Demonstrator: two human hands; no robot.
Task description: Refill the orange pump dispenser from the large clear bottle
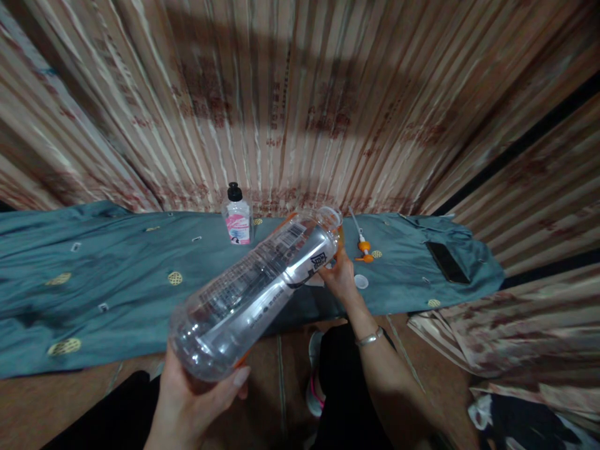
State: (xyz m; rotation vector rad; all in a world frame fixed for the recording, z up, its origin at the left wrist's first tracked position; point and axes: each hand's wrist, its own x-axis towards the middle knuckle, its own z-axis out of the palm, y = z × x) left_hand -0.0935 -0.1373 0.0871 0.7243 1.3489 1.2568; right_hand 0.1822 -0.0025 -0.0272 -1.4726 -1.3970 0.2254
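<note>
A large clear plastic bottle (253, 294) with a silver label and orange edges lies tilted across the middle of the view, its round mouth up and to the right. My left hand (194, 394) is closed around its base, thumb along the near side. At the other end, my right hand (341, 275) is closed at the bottle's shoulder from below; its fingers are partly hidden behind the bottle. Just beyond the right hand, an orange pump head (364, 250) with a pale dip tube lies on the cloth. Close by sits a small white round cap (360, 282).
A clear squeeze bottle (238, 219) with a black cap and pink label stands upright at the back. On the right lies a dark phone-like slab (447, 262). Teal pineapple-print cloth (117, 269) covers the narrow surface; striped curtain (300, 112) hangs behind it.
</note>
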